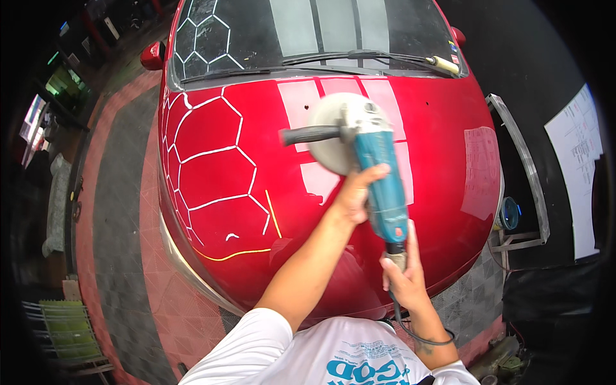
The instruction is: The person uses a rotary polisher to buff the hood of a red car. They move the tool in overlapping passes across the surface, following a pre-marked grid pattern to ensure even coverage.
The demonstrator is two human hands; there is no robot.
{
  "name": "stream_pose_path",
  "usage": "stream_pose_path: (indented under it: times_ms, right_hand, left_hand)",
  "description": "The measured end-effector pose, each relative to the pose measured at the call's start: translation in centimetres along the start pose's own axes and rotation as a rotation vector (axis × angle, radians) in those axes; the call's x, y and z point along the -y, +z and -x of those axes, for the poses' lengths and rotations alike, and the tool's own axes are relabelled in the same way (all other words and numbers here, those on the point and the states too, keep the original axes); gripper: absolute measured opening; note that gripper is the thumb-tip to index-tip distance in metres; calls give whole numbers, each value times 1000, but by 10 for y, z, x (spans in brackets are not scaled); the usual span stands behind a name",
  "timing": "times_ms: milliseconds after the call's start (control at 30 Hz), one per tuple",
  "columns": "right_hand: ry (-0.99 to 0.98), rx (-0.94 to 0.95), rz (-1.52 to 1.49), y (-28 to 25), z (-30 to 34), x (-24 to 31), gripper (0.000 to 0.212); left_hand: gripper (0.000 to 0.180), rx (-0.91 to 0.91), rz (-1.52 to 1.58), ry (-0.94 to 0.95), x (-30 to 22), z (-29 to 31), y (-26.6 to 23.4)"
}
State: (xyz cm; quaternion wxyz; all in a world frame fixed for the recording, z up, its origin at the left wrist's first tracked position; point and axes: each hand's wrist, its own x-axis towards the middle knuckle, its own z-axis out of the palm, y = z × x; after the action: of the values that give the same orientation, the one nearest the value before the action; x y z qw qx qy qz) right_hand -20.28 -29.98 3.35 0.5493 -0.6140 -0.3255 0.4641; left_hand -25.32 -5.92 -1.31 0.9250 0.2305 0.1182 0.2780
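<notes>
A teal and silver rotary polisher point(384, 173) lies over the middle of a red car hood point(289, 212). Its round white pad point(324, 151) is at the hood surface; whether it presses on the paint I cannot tell. A black side handle point(311, 134) sticks out to the left with no hand on it. My left hand point(359, 194) wraps round the polisher's body, thumb on top and fingers mostly hidden beneath. At the tool's rear end, my right hand point(405, 279) closes round the tail, where the dark power cord point(410, 330) comes out and loops over my right forearm.
The windshield point(256, 38) with its wipers point(359, 56) lies beyond the hood. White hexagon-like light reflections cover the hood's left side. A metal frame point(523, 167) and a blue-rimmed bucket point(510, 213) stand right of the car. A green slatted chair point(67, 330) is at lower left.
</notes>
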Motion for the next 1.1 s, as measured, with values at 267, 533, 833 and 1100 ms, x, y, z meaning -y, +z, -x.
stream_pose_path:
  times_ms: [267,533,833,1100]
  right_hand:
    - [60,-287,-57,-52,39,-17,94]
    - [52,-21,148,-8,31,-12,96]
    - [-173,467,501,109,-12,-17,97]
    - [-204,332,451,24,57,-49,99]
  left_hand:
    - [49,98,-48,-166,87,-41,62]
    - [58,11,32,107,35,41,-3]
    - [83,49,41,442,-74,182,-98]
    - [83,22,29,176,18,177,-62]
